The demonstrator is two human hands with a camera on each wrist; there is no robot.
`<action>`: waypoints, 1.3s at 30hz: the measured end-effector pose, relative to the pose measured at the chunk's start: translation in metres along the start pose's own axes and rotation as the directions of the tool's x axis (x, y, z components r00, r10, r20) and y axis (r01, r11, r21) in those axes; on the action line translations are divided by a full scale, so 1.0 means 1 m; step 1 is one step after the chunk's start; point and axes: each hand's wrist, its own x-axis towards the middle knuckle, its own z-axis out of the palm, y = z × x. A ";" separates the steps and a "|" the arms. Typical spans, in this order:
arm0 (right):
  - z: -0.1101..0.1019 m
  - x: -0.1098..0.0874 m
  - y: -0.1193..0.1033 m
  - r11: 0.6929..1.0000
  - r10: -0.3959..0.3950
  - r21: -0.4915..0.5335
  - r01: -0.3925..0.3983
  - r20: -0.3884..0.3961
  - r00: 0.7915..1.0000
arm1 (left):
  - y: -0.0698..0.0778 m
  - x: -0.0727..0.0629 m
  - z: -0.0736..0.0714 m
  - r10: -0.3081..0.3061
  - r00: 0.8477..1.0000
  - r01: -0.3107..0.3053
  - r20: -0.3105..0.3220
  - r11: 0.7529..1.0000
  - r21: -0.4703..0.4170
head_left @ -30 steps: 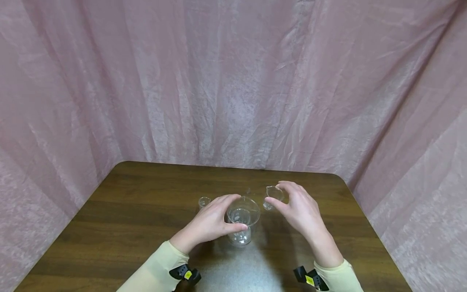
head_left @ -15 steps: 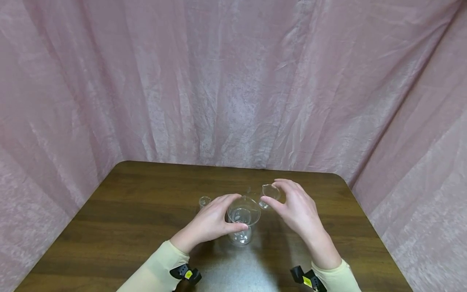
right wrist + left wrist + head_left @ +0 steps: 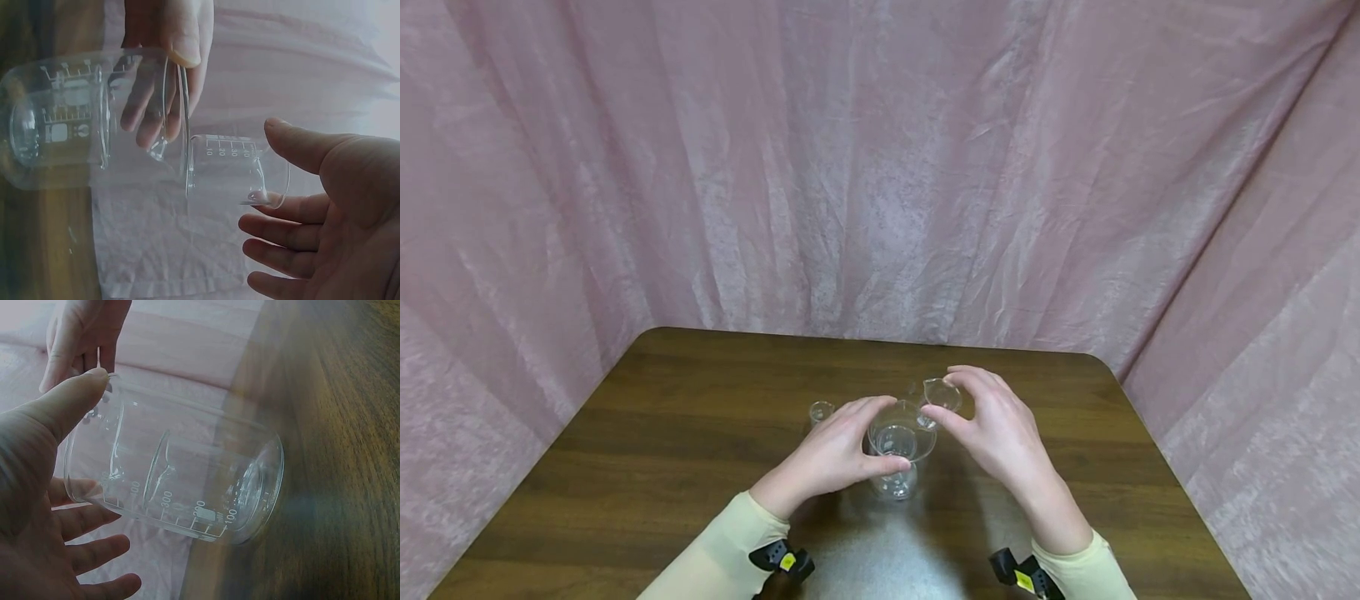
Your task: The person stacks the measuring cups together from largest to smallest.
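I'm watching the lower middle of the head view: the left hand (image 3: 842, 454) pinches the large beaker (image 3: 919, 448) by its rim, thumb on the near side and fingers at the far side, presumably to steady it upright on the table (image 3: 700, 417). A smaller beaker (image 3: 203, 481) sits nested inside. Just right of that, the right hand (image 3: 1000, 429) pinches the little beaker (image 3: 947, 393) near its rim, thumb and fingers only partly open, which I'd say leaves its base free. That base overlaps the large beaker's rim in my picture; touching or not, I can't tell. Left of the left hand stands another small beaker (image 3: 822, 411), partly hidden.
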 end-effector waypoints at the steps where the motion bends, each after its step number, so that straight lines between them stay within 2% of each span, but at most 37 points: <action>1: 0.001 0.000 -0.001 1.000 -0.004 0.004 0.004 0.001 1.000 | 0.000 0.000 0.000 0.001 1.000 -0.001 -0.001 1.000 0.003; 15: 0.011 0.001 -0.011 0.998 -0.043 0.041 0.043 0.007 0.999 | 0.001 0.000 0.001 -0.005 1.000 0.005 0.012 1.000 0.011; 39: 0.032 0.002 -0.013 0.999 -0.033 0.034 0.029 0.123 0.992 | 0.000 -0.001 0.000 -0.010 1.000 0.010 0.017 1.000 0.002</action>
